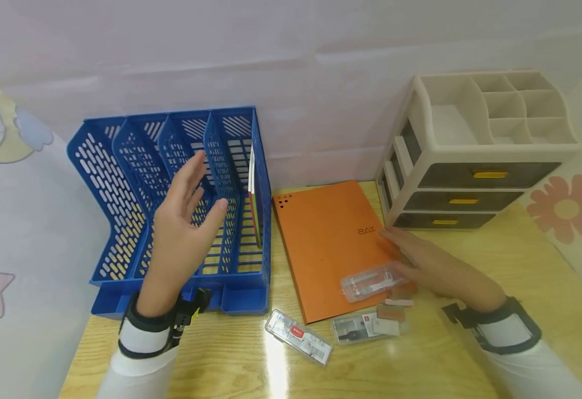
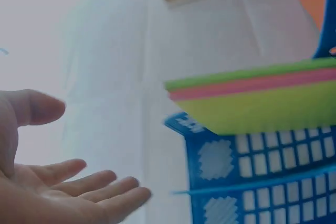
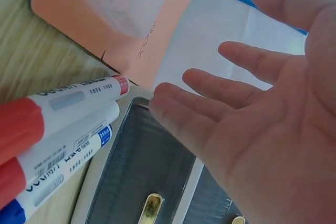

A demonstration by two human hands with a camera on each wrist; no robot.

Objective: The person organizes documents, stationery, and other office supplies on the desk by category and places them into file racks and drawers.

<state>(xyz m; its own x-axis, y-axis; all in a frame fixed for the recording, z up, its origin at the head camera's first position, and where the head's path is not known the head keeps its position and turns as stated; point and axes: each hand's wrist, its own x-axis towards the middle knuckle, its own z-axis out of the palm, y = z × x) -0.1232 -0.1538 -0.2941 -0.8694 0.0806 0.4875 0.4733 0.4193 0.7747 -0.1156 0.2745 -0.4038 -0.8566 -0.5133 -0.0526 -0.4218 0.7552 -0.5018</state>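
My left hand (image 1: 178, 233) hovers over the blue file rack (image 1: 243, 300), thumb and fingers spread and nothing in them. Thin books with green, pink and yellow covers (image 2: 262, 98) stand in the rack's rightmost slot. Fingers extended and palm bare, my right hand (image 1: 432, 269) is at the right edge of an orange notebook (image 1: 320, 244). Near it, a clear plastic case (image 1: 370, 284) lies on the notebook's lower part. In the right wrist view, several markers (image 3: 79, 98) with red and blue caps lie beside that hand; the arm appears to hide them from the head view.
A beige drawer organizer (image 1: 500, 154) with dark drawers stands at the back right, its top divided into compartments. On the wooden table (image 1: 231, 354), a labelled clear case (image 1: 298, 337) and another case (image 1: 348, 331) lie in front, with small erasers (image 1: 389, 315) beside them.
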